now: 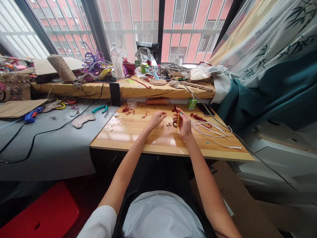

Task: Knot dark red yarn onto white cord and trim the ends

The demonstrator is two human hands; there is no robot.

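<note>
My right hand (184,124) is closed around a slim yellow stick-like tool (178,121), which stands nearly upright over the wooden board (128,135). My left hand (158,119) hovers to its left, fingers curled toward the thumb in a pinch; whatever may be between the tips is too small to see. Beside the yellow tool is a black ring-shaped piece (174,124), partly hidden by my right hand. Between my hands lie several small beige bits (168,124). Dark red cord (197,117) and looped white cord (213,134) lie right of my right hand.
A phone (205,109) and a green box (192,103) stand at the board's back right. An orange thread spool (157,101) lies behind my hands. Teal pliers (100,108) and a blue glue gun (33,114) lie left. A crowded shelf (138,88) runs along the back.
</note>
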